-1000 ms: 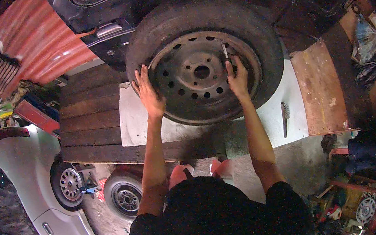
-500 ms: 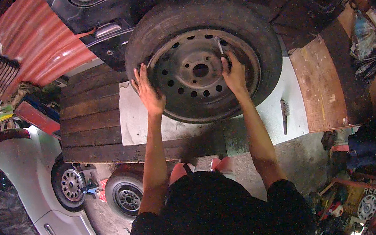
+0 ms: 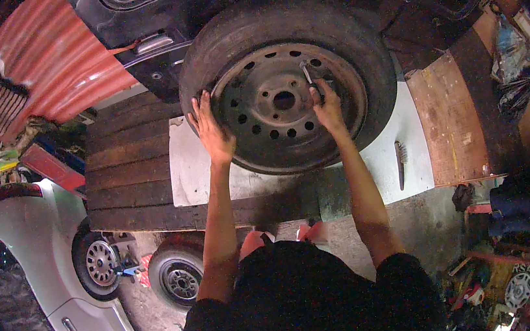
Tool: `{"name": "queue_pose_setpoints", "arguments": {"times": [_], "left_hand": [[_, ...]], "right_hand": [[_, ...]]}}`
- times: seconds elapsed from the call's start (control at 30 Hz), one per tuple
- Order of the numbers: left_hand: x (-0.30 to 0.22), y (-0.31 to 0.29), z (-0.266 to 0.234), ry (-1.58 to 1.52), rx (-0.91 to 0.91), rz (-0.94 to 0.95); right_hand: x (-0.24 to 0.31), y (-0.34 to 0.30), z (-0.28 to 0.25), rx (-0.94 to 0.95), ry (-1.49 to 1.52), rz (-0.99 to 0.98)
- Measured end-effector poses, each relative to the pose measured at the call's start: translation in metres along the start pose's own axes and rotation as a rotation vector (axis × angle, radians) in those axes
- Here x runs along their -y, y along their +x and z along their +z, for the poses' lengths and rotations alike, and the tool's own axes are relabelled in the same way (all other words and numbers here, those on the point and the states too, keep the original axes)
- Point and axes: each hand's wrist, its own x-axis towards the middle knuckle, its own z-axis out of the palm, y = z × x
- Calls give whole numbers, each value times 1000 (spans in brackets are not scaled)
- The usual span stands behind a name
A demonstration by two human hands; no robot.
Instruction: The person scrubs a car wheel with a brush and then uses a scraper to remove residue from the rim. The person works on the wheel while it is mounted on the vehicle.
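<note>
Since the preceding frame, the tool (image 3: 307, 74) and right hand (image 3: 329, 107) have shifted slightly, bringing the tip nearer the centre of the wheel (image 3: 282, 119). Dark planks form the surface (image 3: 126, 152), broad enough to bear the load. On it a white sheet (image 3: 416, 142) underlies the wheel, probably as protection. The wheel rests before the person, disc facing the head, so that both hands reach it. Left hand (image 3: 211, 132): open, fingers extended along the wheel's left edge, grasping nothing, apparently as a brace. Right hand: fingers curled round the tool's handle, seemingly for control; whether the tip touches the disc cannot be told. Brush (image 3: 401, 166): on the sheet, right of the wheel, conveniently near.
</note>
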Motion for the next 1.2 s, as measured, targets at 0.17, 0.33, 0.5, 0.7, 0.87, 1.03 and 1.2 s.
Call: {"name": "queue_pose_setpoints", "arguments": {"times": [0.17,0.33,0.5,0.7,0.87,1.03,1.2], "left_hand": [[11,-2,-5,25,-34,2],[0,-1,0,0,-4,-5],[7,-2,-5,13,4,-11],[0,3,-1,-20,8,10],[7,-3,-3,-38,-16,8],[8,-3,-2,-15,-1,11],[7,-3,-3,-43,-21,16]], "right_hand": [[22,-4,-8,-79,-36,-24],[7,0,-9,14,-106,-8],[27,-1,-8,-42,-46,-2],[8,-4,4,-28,-178,28],[13,0,3,-72,-111,-1],[12,-6,-2,10,-121,94],[21,-7,-3,-53,-114,46]]}}
